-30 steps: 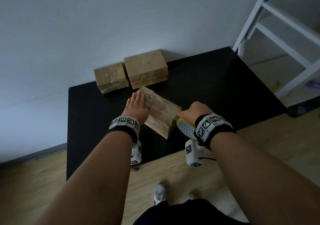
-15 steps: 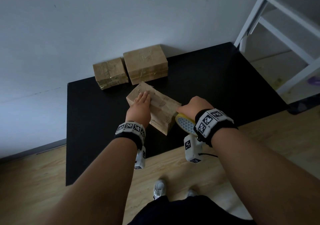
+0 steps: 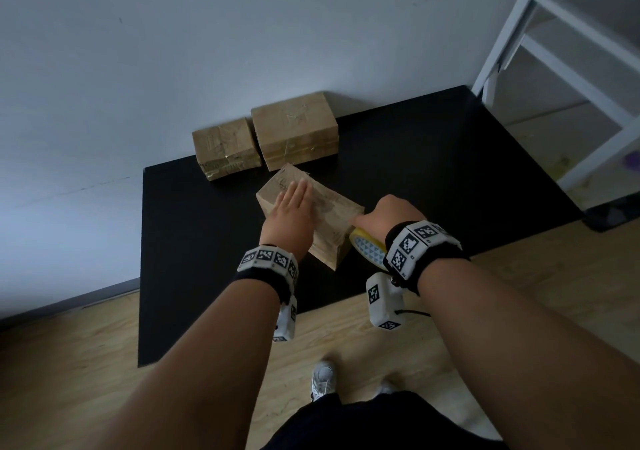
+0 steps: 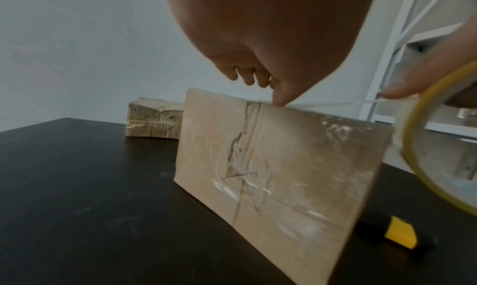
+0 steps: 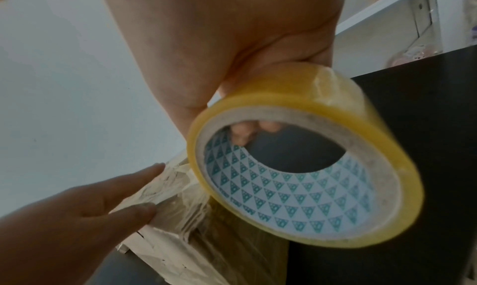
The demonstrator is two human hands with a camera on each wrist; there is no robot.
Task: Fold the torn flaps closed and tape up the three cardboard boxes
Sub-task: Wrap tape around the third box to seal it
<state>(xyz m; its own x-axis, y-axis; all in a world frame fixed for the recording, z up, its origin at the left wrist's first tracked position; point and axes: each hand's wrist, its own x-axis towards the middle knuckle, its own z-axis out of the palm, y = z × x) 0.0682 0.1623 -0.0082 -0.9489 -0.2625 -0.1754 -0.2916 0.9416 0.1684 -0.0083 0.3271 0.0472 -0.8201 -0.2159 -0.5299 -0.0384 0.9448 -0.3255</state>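
Observation:
A cardboard box (image 3: 329,217) lies at an angle on the black table (image 3: 194,242). My left hand (image 3: 291,210) lies flat on its top with straight fingers (image 5: 134,179), pressing clear tape down. My right hand (image 3: 388,214) grips a yellow tape roll (image 3: 367,249) at the box's right end, fingers through its core (image 5: 304,167). A stretched strip of tape (image 4: 335,103) runs from the roll to the box top (image 4: 271,167). Two taped boxes, a small one (image 3: 225,148) and a larger one (image 3: 294,127), stand at the table's back by the wall.
A yellow and black cutter (image 4: 397,234) lies on the table behind the box's right end. A white ladder frame (image 3: 554,51) stands at the right past the table's corner. The table's front edge meets wooden floor (image 3: 69,363), where my shoes (image 3: 322,377) show.
My left hand has slid forward along the box top, from its near left corner toward the middle. The right hand with the roll has stayed at the box's right end.

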